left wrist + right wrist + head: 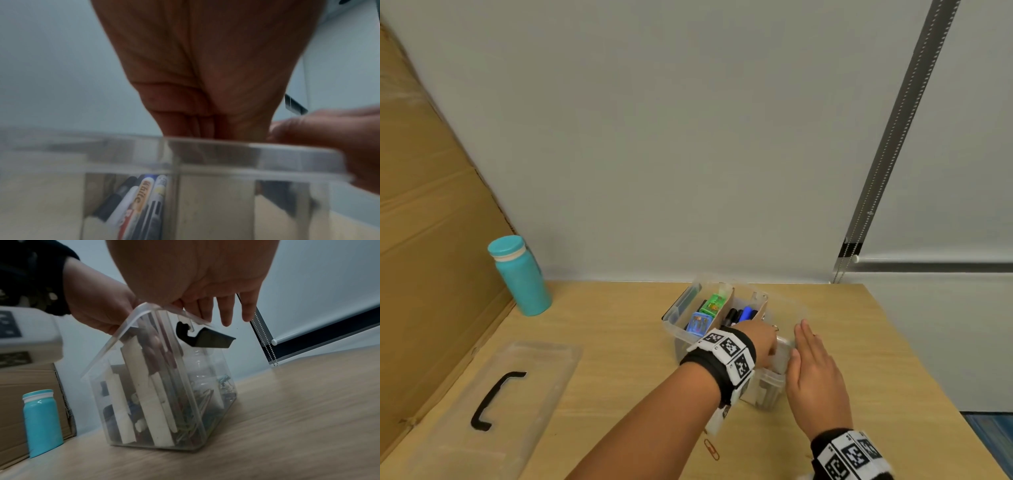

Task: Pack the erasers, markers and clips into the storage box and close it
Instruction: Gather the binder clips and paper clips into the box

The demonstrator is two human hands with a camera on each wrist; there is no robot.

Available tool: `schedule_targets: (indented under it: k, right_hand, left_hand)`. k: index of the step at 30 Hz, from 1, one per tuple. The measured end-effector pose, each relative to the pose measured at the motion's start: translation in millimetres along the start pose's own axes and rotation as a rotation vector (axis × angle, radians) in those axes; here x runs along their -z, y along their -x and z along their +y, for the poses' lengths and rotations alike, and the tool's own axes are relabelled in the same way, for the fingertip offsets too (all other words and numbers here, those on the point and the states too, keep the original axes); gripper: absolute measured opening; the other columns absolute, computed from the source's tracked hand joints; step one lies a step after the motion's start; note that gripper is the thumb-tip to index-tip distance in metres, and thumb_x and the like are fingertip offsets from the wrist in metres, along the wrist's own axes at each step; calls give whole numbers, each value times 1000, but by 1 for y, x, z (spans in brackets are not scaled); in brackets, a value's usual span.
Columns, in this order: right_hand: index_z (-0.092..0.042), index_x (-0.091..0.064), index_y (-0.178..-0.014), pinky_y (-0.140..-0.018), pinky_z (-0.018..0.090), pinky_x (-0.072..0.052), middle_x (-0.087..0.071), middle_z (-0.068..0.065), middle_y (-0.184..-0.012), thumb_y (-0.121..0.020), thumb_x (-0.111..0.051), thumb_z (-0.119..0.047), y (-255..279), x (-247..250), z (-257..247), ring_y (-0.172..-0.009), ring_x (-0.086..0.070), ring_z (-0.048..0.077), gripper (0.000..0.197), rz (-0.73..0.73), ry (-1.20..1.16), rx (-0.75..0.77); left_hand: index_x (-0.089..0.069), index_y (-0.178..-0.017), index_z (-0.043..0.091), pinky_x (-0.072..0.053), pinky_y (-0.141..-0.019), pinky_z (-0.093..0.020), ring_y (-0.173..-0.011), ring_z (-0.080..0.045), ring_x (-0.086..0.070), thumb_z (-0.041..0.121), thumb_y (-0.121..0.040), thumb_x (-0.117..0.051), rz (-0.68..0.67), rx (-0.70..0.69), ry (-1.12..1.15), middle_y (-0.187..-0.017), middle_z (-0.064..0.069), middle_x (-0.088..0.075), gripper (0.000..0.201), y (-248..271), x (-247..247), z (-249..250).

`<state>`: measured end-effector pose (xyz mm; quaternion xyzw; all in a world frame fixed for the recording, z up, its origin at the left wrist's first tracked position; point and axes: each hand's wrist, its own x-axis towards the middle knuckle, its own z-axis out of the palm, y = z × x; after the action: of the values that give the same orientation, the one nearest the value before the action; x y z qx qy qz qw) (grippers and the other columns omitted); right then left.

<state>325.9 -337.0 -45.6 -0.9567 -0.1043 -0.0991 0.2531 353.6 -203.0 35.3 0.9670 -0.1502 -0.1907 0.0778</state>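
Observation:
The clear storage box stands open on the table, split by cardboard dividers. Green and blue erasers lie in its left compartment and markers in the middle one. Coloured clips fill the right compartment. My left hand reaches over the near wall, its fingers down inside the clip compartment. Whether they hold anything is hidden. My right hand lies flat and straight against the box's right end, above the black latch. One orange paper clip lies on the table near my left forearm.
The clear lid with its black handle lies on the table at the near left. A teal bottle stands at the back left beside a cardboard sheet. The table's right edge is close to the box.

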Motion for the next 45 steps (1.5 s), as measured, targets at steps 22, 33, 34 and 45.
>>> schedule_targets:
  k: [22,33,34,45]
  right_hand:
    - [-22,-42,-94,-81,26,-42,-38,-2,-100,-93,-50,-24,64,-63,-72,-85,-41,14,8,-719,87,148]
    - [-30,-20,-65,-55,18,-28,-36,-2,-89,-89,-44,-15,68,-69,-79,-80,-39,18,38,-749,141,178]
    - [-30,-21,-65,-54,18,-27,-37,-3,-86,-88,-43,-14,70,-70,-78,-80,-40,19,36,-751,142,191]
    - [-4,-53,-78,-47,26,-33,-48,6,-61,-89,-32,1,57,-58,-57,-50,-43,16,24,-706,-1132,-497]
  left_hand:
    - [-51,-128,30,-42,-95,-20,-110,-7,-47,39,-85,-64,229,293,345,-121,12,-44,46,161,-165,-132]
    - [-55,-89,30,-46,-80,-23,-84,-5,-46,35,-88,-58,250,234,337,-80,18,-42,6,137,-159,-135]
    - [-52,-86,31,-45,-80,-23,-83,-5,-46,35,-88,-58,237,233,349,-79,19,-42,7,136,-159,-136]
    - [-50,-95,24,-44,-85,-25,-88,-9,-43,30,-92,-51,196,250,318,-97,9,-44,7,129,-161,-133]
